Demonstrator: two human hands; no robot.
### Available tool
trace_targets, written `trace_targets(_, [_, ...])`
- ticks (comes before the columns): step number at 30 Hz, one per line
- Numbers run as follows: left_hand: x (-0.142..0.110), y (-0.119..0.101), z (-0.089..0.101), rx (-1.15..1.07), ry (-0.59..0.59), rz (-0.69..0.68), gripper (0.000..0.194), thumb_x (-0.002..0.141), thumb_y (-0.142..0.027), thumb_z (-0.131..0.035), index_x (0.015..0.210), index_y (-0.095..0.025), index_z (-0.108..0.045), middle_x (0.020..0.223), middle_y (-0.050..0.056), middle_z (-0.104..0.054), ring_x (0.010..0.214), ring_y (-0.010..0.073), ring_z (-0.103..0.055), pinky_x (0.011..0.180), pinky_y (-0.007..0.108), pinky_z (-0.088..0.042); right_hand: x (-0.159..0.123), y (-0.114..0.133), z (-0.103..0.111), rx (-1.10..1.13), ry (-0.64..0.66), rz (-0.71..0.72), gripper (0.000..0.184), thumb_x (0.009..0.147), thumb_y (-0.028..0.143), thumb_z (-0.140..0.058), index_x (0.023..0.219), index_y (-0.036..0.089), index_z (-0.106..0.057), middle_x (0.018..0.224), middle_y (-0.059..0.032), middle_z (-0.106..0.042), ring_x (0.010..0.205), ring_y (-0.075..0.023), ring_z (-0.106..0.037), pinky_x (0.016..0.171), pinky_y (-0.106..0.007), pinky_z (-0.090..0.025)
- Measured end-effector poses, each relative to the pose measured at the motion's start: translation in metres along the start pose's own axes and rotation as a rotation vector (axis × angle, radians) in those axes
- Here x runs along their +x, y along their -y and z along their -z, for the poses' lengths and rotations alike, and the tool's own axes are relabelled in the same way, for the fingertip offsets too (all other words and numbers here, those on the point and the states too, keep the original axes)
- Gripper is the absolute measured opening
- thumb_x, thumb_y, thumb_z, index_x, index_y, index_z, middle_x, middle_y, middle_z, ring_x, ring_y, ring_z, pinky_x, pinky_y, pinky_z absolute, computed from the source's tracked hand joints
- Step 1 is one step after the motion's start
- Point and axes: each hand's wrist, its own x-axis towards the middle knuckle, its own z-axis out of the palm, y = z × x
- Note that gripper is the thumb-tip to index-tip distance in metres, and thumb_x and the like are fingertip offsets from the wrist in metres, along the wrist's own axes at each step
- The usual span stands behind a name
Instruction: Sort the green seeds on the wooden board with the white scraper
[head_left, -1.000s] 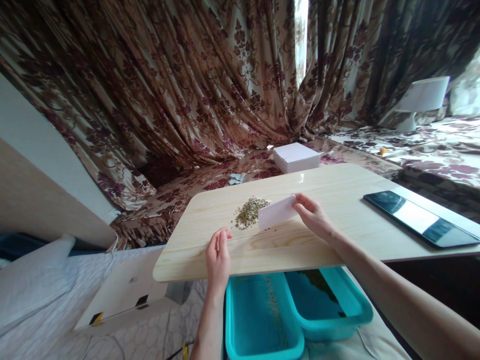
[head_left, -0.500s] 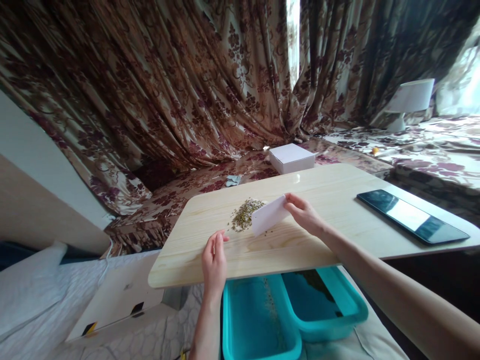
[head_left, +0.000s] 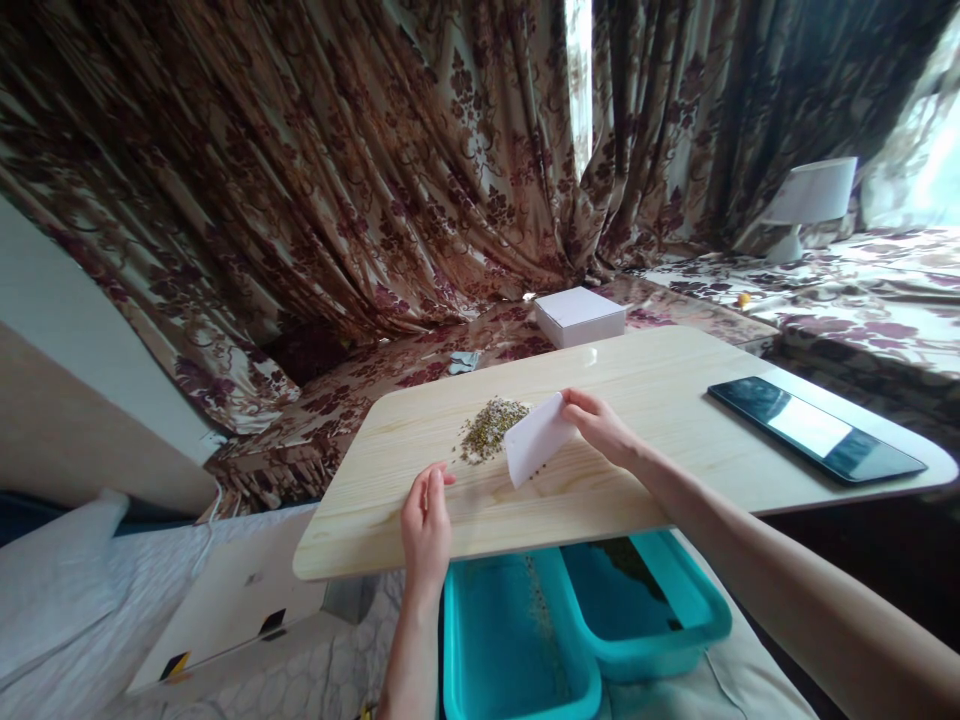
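Observation:
A small heap of greenish-brown seeds [head_left: 491, 428] lies on a pale wooden table top [head_left: 660, 390]. My right hand [head_left: 604, 428] pinches a white card [head_left: 534, 450], whose lower edge rests on the wood just right of the heap. A few loose seeds lie by the card's bottom edge. My left hand [head_left: 425, 525] rests on the table's near edge, fingers together and slightly curled, holding nothing that I can see.
Two turquoise plastic tubs [head_left: 517, 640] [head_left: 660, 600] sit under the table's front edge, each with a little grain inside. A dark tablet [head_left: 814, 428] lies on the table at the right. A white box [head_left: 579, 315] and a white lamp [head_left: 806, 200] stand on the patterned bedspread behind.
My right hand has tilted the card and drawn its lower end slightly towards me, next to the heap. The left hand has barely moved. The view has shifted a little.

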Motion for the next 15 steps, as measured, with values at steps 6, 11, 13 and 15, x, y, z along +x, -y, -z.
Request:
trace_targets(6, [-0.002,-0.003,0.0,0.003,0.012,-0.018,0.045,0.085,-0.057,-0.046,0.095,-0.017,-0.065,0.09,0.008,-0.069,0.093,0.0225,-0.062,0.083,0.032,-0.046,-0.002,0.001,0.004,-0.003,-0.015,-0.037,0.012,0.06,0.025,-0.044,0.063,0.019,-0.053,0.057,0.0047,-0.049,0.058,-0.0124,-0.042,0.057,-0.025,-0.031])
trace_targets(11, [-0.002,-0.003,0.0,0.002,0.021,-0.028,0.045,0.086,-0.055,-0.045,0.096,-0.017,-0.065,0.089,0.007,-0.068,0.093,0.0224,-0.061,0.083,0.032,-0.046,-0.009,0.008,0.007,0.0,0.026,-0.069,0.007,0.059,0.024,-0.046,0.06,0.019,-0.051,0.055,0.0047,-0.048,0.057,-0.0124,-0.042,0.056,-0.025,-0.031])
trace_targets(13, [-0.002,-0.003,0.0,0.002,0.019,-0.029,0.045,0.086,-0.056,-0.045,0.095,-0.017,-0.064,0.087,0.007,-0.068,0.093,0.0226,-0.061,0.084,0.032,-0.046,-0.012,0.011,0.011,-0.005,0.055,-0.068,0.006,0.059,0.024,-0.046,0.059,0.019,-0.05,0.054,0.0046,-0.048,0.056,-0.0124,-0.042,0.056,-0.025,-0.031])
trace_targets(15, [-0.002,-0.004,0.0,0.001,0.016,-0.026,0.046,0.085,-0.057,-0.045,0.095,-0.017,-0.064,0.087,0.007,-0.068,0.093,0.0226,-0.061,0.083,0.032,-0.046,-0.016,0.014,0.014,-0.013,0.078,-0.077,0.006,0.059,0.024,-0.047,0.059,0.019,-0.05,0.054,0.0043,-0.048,0.056,-0.0127,-0.042,0.056,-0.025,-0.032])
